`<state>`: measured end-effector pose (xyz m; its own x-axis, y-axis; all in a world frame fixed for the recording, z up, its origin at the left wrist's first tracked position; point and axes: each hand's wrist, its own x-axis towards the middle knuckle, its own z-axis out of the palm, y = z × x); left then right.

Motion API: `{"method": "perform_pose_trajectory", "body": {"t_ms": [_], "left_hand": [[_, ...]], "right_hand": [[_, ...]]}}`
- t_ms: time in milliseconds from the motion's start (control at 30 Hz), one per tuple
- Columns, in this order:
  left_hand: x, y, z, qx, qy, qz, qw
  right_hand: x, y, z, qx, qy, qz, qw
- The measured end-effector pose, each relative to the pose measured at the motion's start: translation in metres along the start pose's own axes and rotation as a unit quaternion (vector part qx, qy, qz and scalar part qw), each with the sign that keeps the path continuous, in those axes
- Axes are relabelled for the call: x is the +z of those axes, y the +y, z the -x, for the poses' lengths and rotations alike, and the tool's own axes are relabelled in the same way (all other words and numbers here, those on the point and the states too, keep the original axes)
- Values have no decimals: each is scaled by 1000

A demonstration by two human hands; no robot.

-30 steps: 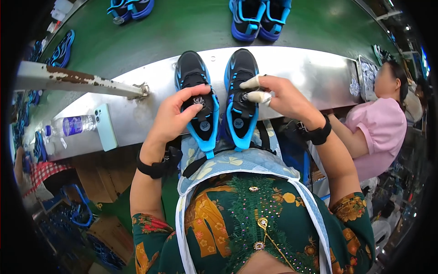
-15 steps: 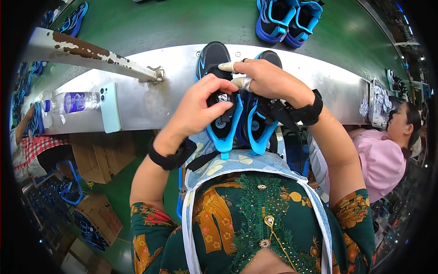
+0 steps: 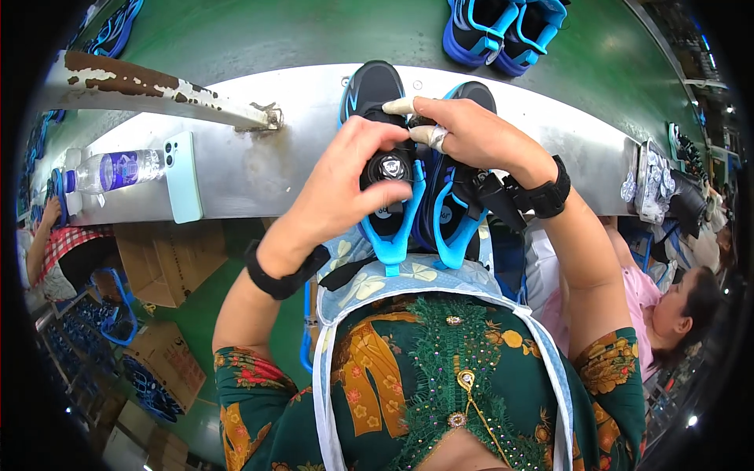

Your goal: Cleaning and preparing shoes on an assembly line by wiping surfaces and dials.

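Beyond the fingers spreads a green table [image 3: 338,39], and nearer, under the hands, runs a steel ledge [image 3: 569,129] with bare metal to the right of the right fingers; its near edge passes below the left thumb. Well left of the fingers, a chipped metal post [image 3: 181,98] slants across the ledge. Both arms reach up and inward, elbows out, wrists in black bands. Between them, under the fingers, the left shoe [image 3: 375,85] and right shoe [image 3: 476,94] sit side by side, toes away from the person, heels reaching past the near edge. The left hand [image 3: 334,184] curves over the left shoe, thumb and forefinger standing wide apart. The right hand [image 3: 491,141] lies over the right shoe, palm down, its fingers pointing left; the covered thumb and forefinger stand slightly apart by the left shoe's laces, but whether they pinch anything I cannot tell. The left thumb and forefinger flank a round black dial [image 3: 390,168].
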<state>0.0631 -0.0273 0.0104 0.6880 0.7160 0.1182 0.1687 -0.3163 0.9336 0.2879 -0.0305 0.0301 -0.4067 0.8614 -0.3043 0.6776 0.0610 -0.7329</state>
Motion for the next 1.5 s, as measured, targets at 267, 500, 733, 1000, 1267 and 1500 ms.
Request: {"method": "perform_pose_trajectory", "body": {"t_ms": [267, 500, 733, 1000, 1267, 1500], "left_hand": [[-11, -15, -4, 46, -82, 94, 991], [-16, -22, -8, -36, -125, 135, 982], [-9, -16, 0, 20, -61, 42, 997], [-19, -9, 0, -6, -82, 111, 990], [50, 55, 56, -326, -120, 450, 823], [91, 40, 21, -349, -11, 560, 751]], "right_hand": [[-2, 0, 0, 2, -4, -5, 1000], [-2, -1, -1, -7, -2, -11, 1000], [1, 6, -2, -17, 0, -32, 999], [-10, 6, 4, -16, 19, 14, 1000], [-24, 40, 85, -3, 58, -140, 988], [6, 28, 102, -86, 74, -80, 990]]}}
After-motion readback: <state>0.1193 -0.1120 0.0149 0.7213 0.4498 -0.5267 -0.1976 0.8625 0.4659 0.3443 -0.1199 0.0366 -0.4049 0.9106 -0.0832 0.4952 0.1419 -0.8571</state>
